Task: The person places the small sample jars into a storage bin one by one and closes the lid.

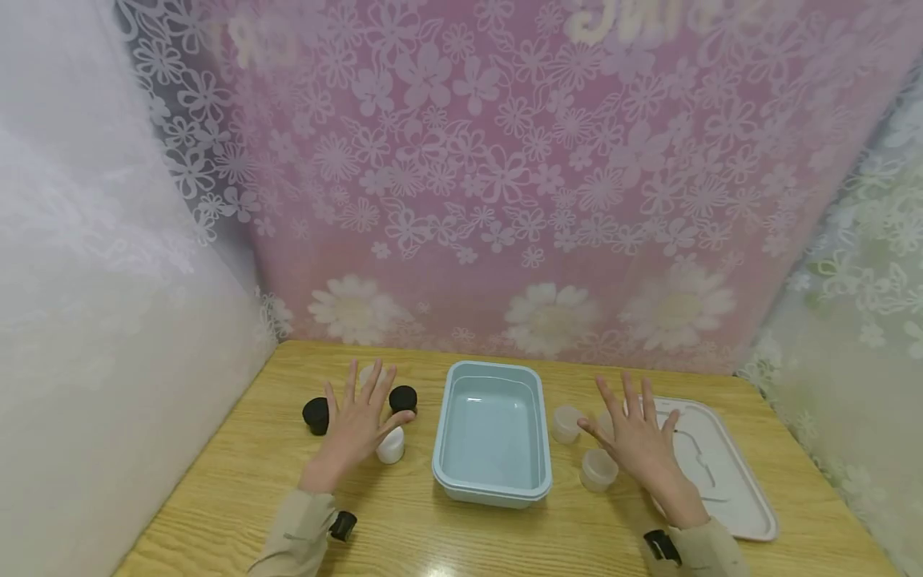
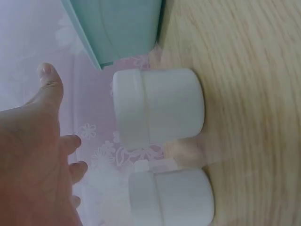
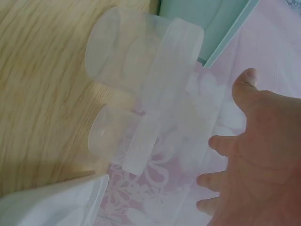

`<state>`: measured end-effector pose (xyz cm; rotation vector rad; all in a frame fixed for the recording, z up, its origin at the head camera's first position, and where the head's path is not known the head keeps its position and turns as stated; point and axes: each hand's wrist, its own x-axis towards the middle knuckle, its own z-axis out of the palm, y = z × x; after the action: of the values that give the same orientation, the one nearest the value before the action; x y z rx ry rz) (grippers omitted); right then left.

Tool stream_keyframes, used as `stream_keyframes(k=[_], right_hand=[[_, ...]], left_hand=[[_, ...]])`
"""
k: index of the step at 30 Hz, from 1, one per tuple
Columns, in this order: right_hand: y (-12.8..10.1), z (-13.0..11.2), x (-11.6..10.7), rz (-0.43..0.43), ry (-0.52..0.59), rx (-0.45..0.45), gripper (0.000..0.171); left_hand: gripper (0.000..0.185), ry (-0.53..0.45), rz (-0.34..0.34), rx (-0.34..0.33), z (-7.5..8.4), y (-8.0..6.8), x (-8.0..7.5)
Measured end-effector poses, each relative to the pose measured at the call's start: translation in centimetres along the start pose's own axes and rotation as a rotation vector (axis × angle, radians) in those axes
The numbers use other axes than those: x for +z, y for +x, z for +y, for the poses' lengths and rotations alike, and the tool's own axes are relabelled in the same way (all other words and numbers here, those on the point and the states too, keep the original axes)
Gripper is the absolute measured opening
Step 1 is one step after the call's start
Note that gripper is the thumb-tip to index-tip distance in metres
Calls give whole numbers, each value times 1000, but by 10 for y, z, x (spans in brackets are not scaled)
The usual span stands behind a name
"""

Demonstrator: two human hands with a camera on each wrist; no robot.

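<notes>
Tub of pale-blue plastic [image 1: 490,498], rectangular, stands on a yellowish wood-grain table [image 1: 404,533]. Left of it, the left hand [image 1: 355,429], fingers spread, is raised near 2 white round plastic jars [image 2: 171,106] and 2 black round containers [image 1: 403,398]. The right hand [image 1: 640,445], also spread, is raised near 2 translucent round plastic jars [image 1: 567,425] and a flat white plastic lid [image 1: 728,449].

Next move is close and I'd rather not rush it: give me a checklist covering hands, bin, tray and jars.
1. Left hand holding nothing: ok.
2. Right hand holding nothing: ok.
3. Bin uncovered: ok.
4. Tray fully visible in the head view: not ok, right hand covers part.
5. Clear jars upright: ok.
6. White jar contents: cannot tell, it is opaque.
</notes>
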<state>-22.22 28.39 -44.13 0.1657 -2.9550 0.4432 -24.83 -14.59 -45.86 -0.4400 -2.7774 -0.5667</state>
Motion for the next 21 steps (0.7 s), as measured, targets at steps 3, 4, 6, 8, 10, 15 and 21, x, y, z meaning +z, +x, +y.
stream_keyframes(k=[3, 4, 6, 8, 10, 15, 21], right_hand=[[0, 0, -2, 68, -15, -40, 82], [1, 0, -2, 94, -15, -59, 81], [2, -1, -2, 158, -9, -104, 77], [3, -5, -2, 223, -3, -162, 71], [4, -10, 0, 272, 19, -221, 67], [-1, -29, 4, 339, 59, -368, 61], [-12, -46, 15, 311, 91, -499, 62]], left_hand=[[81, -23, 19, 13, -2, 2, -4], [80, -37, 21, 11, -3, 3, -6], [77, -74, 23, 3, -4, 5, -10], [74, -124, 28, -9, -5, 5, -13], [69, -183, 43, -9, -6, 5, -16], [51, -367, 97, 4, -9, 0, -19], [35, -603, 91, -46, -7, -11, -18]])
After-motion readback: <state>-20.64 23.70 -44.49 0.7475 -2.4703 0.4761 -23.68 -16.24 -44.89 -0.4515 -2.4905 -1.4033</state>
